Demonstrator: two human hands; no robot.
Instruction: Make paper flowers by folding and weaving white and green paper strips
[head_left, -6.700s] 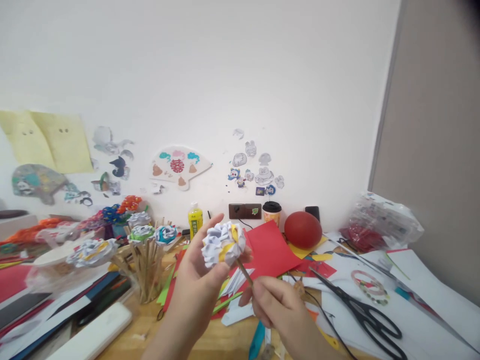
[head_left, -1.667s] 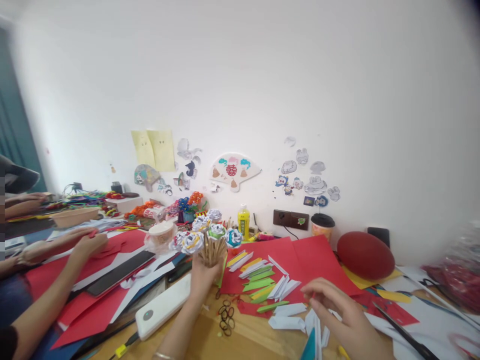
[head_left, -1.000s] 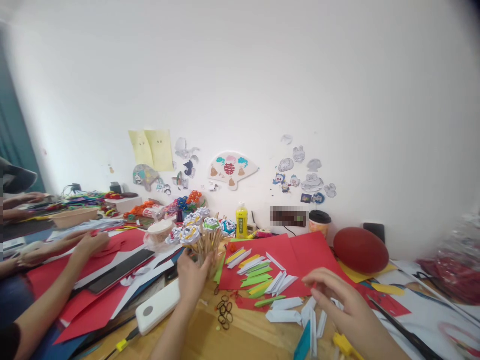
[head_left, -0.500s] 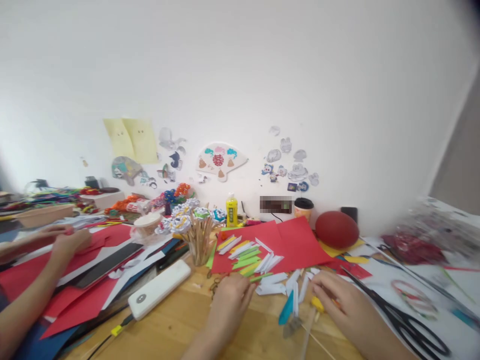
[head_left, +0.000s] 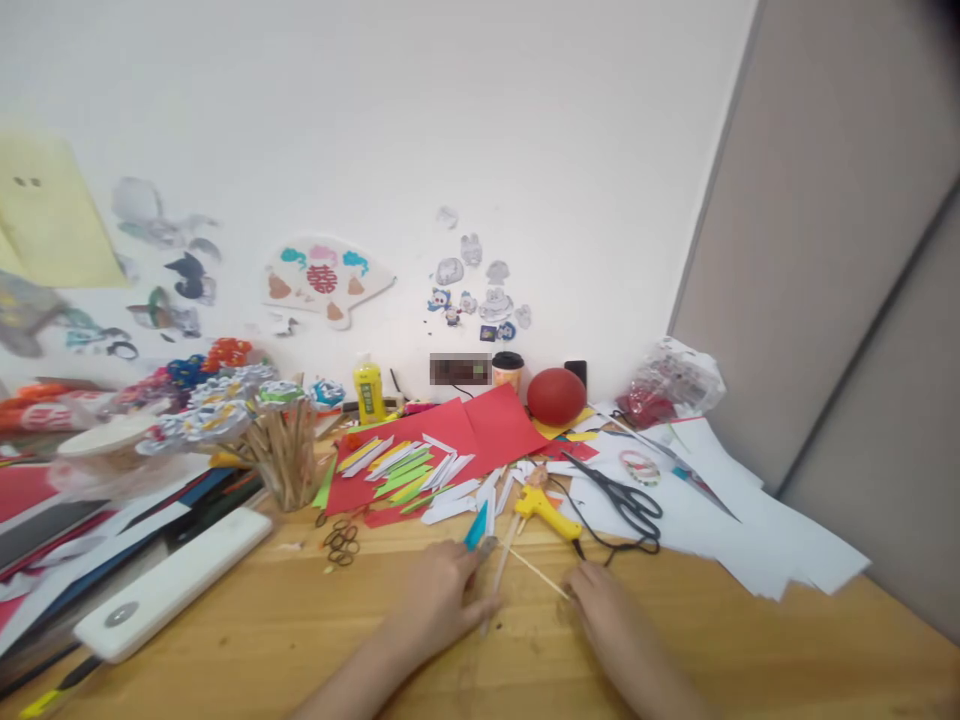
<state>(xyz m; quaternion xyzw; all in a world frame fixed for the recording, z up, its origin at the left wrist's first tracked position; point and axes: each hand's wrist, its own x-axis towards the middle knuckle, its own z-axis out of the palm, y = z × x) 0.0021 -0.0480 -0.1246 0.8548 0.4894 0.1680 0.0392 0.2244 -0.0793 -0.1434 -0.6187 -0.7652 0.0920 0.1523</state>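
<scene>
My left hand is low over the table, thumb and forefinger apart. Its fingers reach beside a blue folded paper strip and a small grey piece that I cannot make out. The thumb is close to a translucent glue stick. My right hand has its fingertips closed at the near end of a thin wooden stick, whose far end lies by the glue stick. Behind the right hand, a yellow glue gun rests on the table.
Black scissors and white paper lie at the right. Several folded strips lie on red paper. A white power strip, a cup of wooden sticks and a red ball-like object surround the work area.
The view has swung right, and the other person's hands have left it. My right hand has moved away from the glue gun to the thin stick; my left hand has moved from the strips towards the glue stick.
</scene>
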